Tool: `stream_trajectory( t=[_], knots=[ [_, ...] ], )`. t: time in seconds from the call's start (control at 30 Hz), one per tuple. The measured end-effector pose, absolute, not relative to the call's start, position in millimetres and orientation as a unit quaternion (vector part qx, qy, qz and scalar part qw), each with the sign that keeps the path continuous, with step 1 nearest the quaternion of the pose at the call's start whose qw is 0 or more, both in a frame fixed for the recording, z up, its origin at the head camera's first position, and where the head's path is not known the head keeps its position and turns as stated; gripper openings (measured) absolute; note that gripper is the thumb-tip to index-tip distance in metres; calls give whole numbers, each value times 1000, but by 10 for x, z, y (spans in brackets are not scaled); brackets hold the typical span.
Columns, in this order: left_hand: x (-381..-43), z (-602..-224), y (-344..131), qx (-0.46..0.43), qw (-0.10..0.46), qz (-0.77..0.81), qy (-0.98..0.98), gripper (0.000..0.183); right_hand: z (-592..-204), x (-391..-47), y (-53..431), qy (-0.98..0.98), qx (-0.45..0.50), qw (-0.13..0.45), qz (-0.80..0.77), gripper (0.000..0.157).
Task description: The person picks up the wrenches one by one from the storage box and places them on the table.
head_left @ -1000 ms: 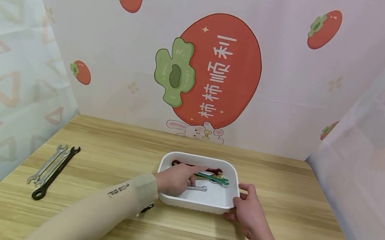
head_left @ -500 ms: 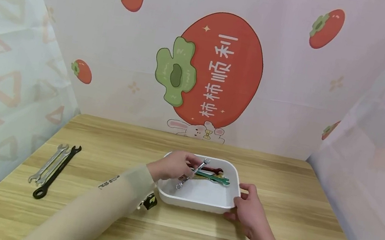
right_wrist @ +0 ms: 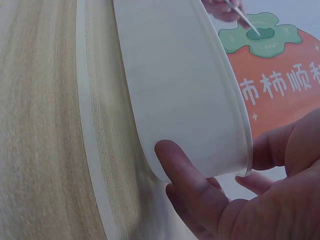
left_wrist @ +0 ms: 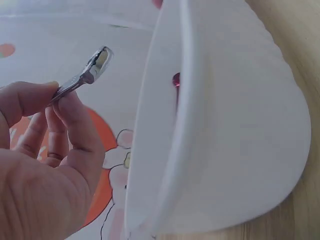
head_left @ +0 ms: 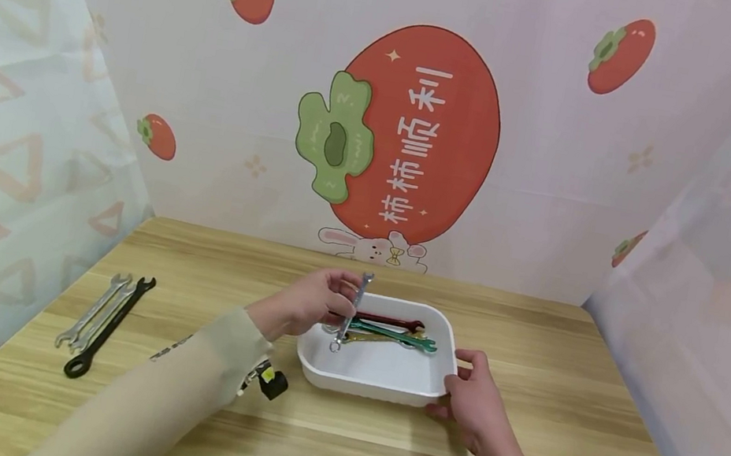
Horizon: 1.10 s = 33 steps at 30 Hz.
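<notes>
A small silver combination wrench (head_left: 353,314) is pinched between thumb and fingers of my left hand (head_left: 303,302), raised over the left part of the white plastic tray (head_left: 375,391). Its ring end points down in the head view; one end sticks out past the fingertips in the left wrist view. Inside the tray lie a dark red wrench (head_left: 390,320), a green wrench (head_left: 398,336) and a gold wrench (head_left: 364,338), partly overlapping. My right hand (head_left: 474,401) grips the tray's right front corner, fingers along its wall (right_wrist: 180,95) and at its rim in the right wrist view.
On the left of the wooden table (head_left: 198,425), two silver wrenches (head_left: 97,313) and a longer black wrench (head_left: 108,331) lie side by side. A printed backdrop (head_left: 522,189) stands behind the table, with pale sheets at both sides. Black wrist cameras sit on both sleeves.
My left hand has lifted the silver wrench from the tray's floor, then moved up and left, turning it closer to upright. My right hand and the tray have stayed in place.
</notes>
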<state>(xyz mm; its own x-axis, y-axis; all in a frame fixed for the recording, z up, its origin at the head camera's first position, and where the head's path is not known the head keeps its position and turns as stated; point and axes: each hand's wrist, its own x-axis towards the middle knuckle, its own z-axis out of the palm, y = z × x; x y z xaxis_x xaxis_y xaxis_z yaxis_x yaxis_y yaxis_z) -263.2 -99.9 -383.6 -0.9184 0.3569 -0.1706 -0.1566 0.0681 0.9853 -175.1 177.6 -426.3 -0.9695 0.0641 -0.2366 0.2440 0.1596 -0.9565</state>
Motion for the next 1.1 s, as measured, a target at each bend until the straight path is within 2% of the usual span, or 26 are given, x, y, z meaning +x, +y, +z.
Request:
stream_trajectory(
  t=[0.4,0.63,1.1],
  knots=[
    [-2599,-3963,-1825,23,137,709,691,39,-4213,-1734,1766,763,100,77,-634,51],
    [-2502,-4096,-2327,-8,131,678,724,50,-4217,-1740,1766,761,97,79,-637,50],
    [-2313,-4408,-2849,-79,104,577,806,46,-4234,-1747,1763,762,98,79,-636,50]
  ],
)
